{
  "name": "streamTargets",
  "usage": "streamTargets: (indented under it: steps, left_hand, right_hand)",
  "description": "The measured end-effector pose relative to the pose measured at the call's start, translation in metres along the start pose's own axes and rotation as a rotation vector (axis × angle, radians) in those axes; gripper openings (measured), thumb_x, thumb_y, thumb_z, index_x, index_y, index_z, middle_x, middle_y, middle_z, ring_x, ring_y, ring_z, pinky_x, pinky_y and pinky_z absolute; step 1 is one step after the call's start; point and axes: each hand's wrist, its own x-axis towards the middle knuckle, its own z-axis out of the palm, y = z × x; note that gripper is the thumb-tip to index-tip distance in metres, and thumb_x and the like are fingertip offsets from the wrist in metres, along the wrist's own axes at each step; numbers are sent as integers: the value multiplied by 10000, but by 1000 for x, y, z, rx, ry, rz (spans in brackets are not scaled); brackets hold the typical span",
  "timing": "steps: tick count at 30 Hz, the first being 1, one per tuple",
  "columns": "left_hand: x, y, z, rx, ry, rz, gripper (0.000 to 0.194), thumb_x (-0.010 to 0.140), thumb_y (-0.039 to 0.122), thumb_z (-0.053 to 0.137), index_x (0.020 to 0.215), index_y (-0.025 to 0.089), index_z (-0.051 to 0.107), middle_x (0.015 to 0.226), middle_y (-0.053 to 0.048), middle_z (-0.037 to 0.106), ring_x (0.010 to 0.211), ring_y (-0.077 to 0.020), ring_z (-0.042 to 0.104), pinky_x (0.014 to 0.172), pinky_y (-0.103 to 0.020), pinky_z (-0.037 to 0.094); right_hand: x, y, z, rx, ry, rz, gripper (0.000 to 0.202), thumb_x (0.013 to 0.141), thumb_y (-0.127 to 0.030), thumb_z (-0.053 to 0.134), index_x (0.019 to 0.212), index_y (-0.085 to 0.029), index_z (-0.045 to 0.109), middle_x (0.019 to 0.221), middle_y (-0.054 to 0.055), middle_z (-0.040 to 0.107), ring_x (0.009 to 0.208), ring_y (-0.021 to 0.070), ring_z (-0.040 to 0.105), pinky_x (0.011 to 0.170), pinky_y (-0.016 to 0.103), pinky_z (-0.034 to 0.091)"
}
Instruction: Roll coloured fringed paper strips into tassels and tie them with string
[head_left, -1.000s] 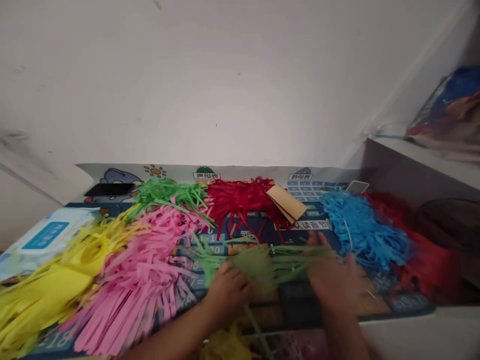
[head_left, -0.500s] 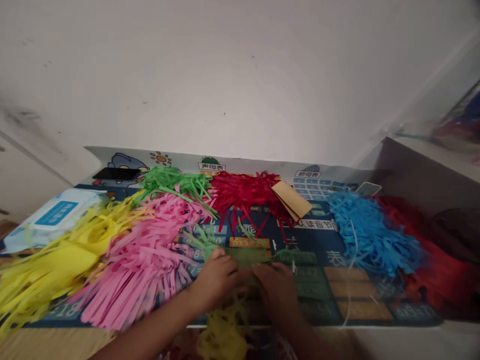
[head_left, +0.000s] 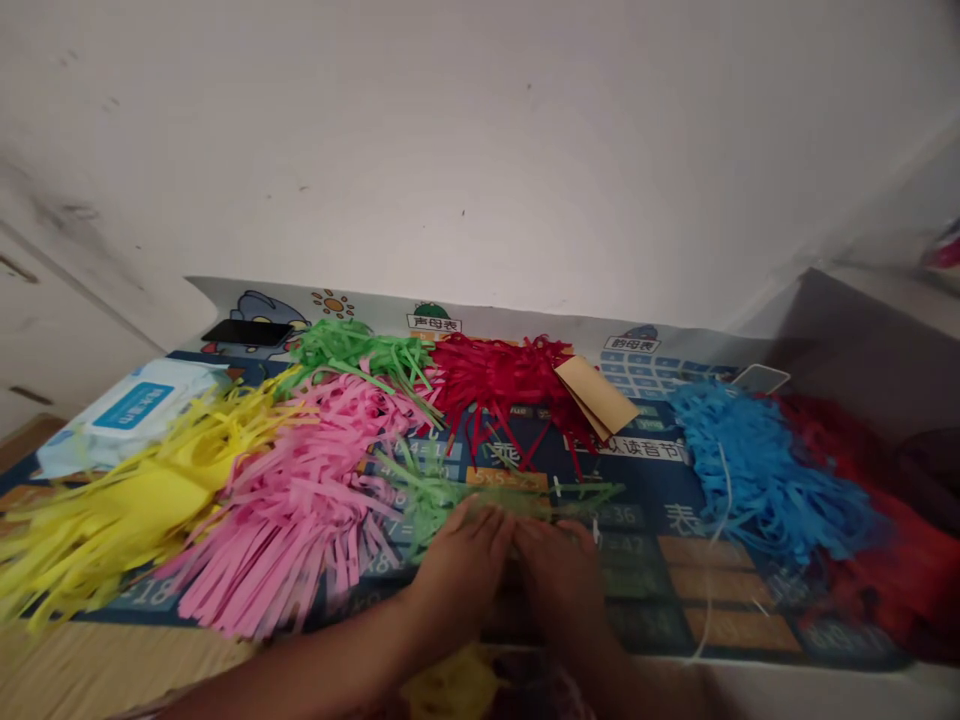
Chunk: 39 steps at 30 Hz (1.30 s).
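Observation:
My left hand (head_left: 466, 560) and my right hand (head_left: 556, 570) meet at the front middle of the printed mat (head_left: 637, 590). Their fingers are bent and pressed close together over light green paper strips (head_left: 431, 495), which stick out beyond the fingertips to both sides. Blur and the backs of the hands hide what the fingers pinch. Below my wrists, a yellow bunch (head_left: 454, 685) is partly covered by my forearms. Just left of the hands lies a pink fringed bunch (head_left: 292, 510).
Further left are a yellow bunch (head_left: 150, 510), a wipes pack (head_left: 131, 410) and a black phone (head_left: 247, 332). Behind lie green (head_left: 356, 350) and red (head_left: 499, 375) bunches and a tan card (head_left: 596, 395). Blue strips (head_left: 772, 480) and red material (head_left: 892, 550) are at right.
My hands have come closer together, the left one moving right. The green strips now spread further right past the fingers. The view has shifted slightly.

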Motion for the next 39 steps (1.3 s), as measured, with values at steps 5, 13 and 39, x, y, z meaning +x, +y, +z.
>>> streamTargets:
  steps: [5,13,39]
  left_hand:
    - [1,-16,31,0,-140,18,354,908,219,520,1231,103,605,1270,-143,644,1162,-256,595,1034,-418,340]
    - [-4,-18,15,-26,-140,-39,230,817,141,640,1043,157,682,1120,-109,707,1003,-265,621,956,-461,351]
    - [22,-59,14,-171,-60,-328,183,904,292,558,819,207,696,662,-40,718,648,-213,661,783,-384,387]
  right_hand:
    - [-2,8,0,44,-232,-50,539,701,-65,543,1217,-217,564,1240,82,654,1132,261,600,1047,432,193]
    - [-13,82,-55,-323,-221,162,557,647,8,453,1110,-211,672,1113,109,710,1068,311,620,1008,553,259]
    - [14,14,17,-81,-108,491,284,915,-300,531,664,-200,617,664,15,663,666,199,610,711,325,296]
